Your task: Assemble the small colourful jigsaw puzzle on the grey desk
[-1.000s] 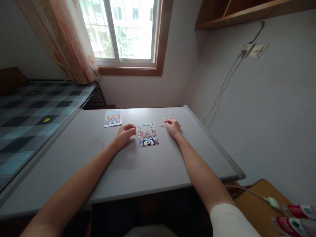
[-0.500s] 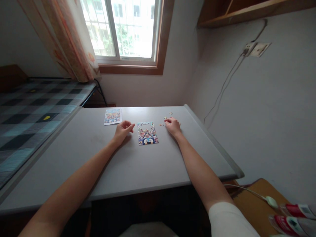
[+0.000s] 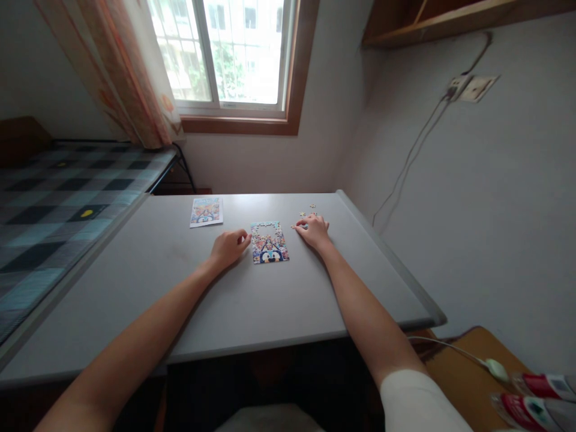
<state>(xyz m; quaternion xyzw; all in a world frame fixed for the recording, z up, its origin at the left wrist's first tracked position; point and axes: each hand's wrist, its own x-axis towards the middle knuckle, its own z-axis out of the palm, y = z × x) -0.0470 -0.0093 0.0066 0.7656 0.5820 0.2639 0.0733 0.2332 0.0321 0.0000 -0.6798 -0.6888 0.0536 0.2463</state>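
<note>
A partly assembled jigsaw puzzle [image 3: 270,255] lies flat on the table, with a gap in its upper part and a blue cartoon face at the bottom. My left hand [image 3: 228,248] is closed, fingers curled, its fingertips right by the puzzle's left edge; anything inside them is hidden. To the right of the puzzle, my right hand [image 3: 315,230] pinches a small puzzle piece [image 3: 293,227] at or just above the table. Some loose pieces [image 3: 302,214] lie beyond that hand, and its knuckles partly cover others.
The grey-white table [image 3: 252,312] carries a printed picture sheet [image 3: 206,212] at the back left. A bed [image 3: 90,180] adjoins on the left, a wall with a socket and hanging cables [image 3: 411,153] on the right. Bottles [image 3: 531,411] lie on a wooden surface at lower right.
My left hand has moved right, up to the puzzle's edge, and its fingers have curled in. My right fingertips have shifted slightly left onto a loose piece.
</note>
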